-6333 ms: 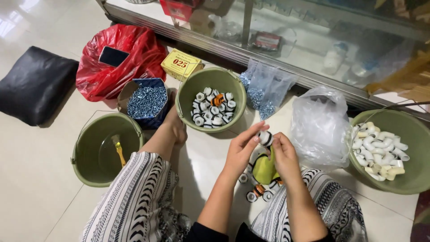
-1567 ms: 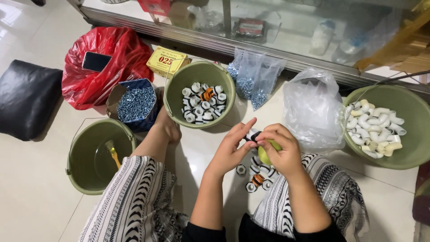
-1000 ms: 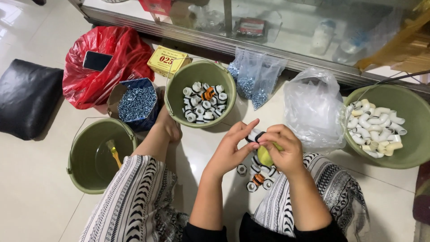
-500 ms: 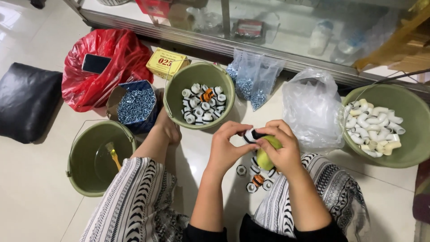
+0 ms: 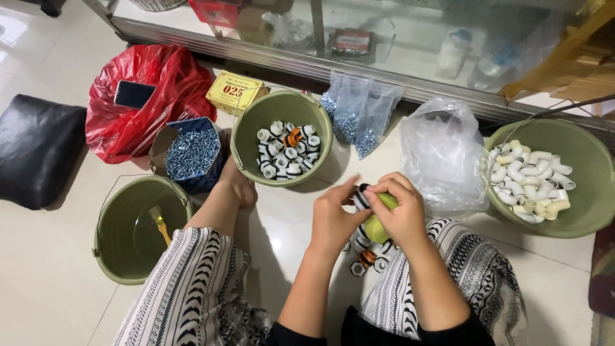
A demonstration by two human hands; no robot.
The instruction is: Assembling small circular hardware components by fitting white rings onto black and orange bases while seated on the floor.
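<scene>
Small fitting (image 5: 362,197) between both hands (image 5: 368,214).

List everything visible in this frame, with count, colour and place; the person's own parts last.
Buckets: three, green; one ahead with small white fittings, one at right with white pipe elbows, one at left with a yellow-handled tool inside.
Box of screws: one, blue, open, left of the middle bucket.
Red plastic bag: one, far left, a dark flat item lying on it.
Yellow box: one, beside the red bag.
Clear bags of screws: two or so, behind the middle bucket.
Clear plastic bag: one, crumpled, centre right.
Black cushion: one, left edge.
Loose fittings: several, white and orange, on the floor between the knees.
Left hand and right hand: together on a yellow-green tool and a small fitting.
</scene>
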